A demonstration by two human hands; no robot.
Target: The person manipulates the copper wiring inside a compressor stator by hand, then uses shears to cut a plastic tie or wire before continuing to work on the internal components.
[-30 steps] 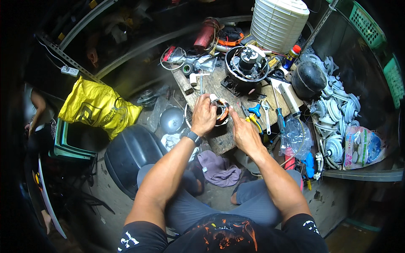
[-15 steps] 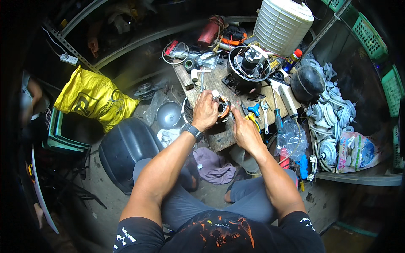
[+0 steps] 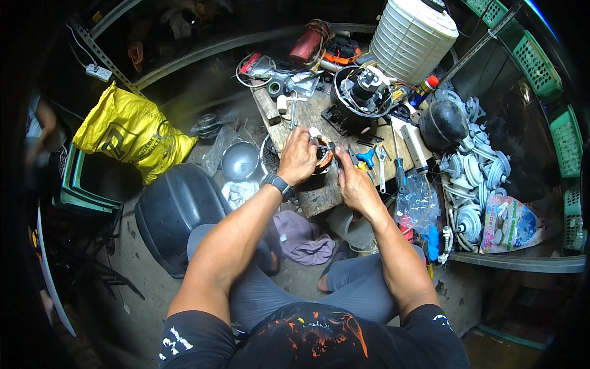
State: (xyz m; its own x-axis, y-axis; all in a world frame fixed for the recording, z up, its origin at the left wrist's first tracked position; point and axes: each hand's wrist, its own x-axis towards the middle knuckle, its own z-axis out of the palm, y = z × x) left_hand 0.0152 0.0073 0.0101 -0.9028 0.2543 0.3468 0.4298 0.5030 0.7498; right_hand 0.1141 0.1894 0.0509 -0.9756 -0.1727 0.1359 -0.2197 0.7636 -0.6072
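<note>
The left hand's grip (image 3: pixel 297 158) is curled around the left side of a round, ring-shaped motor part with orange windings (image 3: pixel 324 161), at the near end of the worn wooden desk (image 3: pixel 318 200). The right hand (image 3: pixel 356 184) points its index finger at the ring's right side; I cannot tell whether its grip holds anything. Beyond, rightward, lie a blue three-armed tool (image 3: pixel 367 157) and a silver metal spanner (image 3: pixel 382 170).

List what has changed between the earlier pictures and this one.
The right hand has shifted slightly forward and right, now hiding most of the yellow handles beside it; whether it took hold of anything is unclear. The camera has shifted, putting the yellow sack further left in view. The left hand stays on the wound coil part, and the blue three-armed tool and wrench lie unmoved.
</note>
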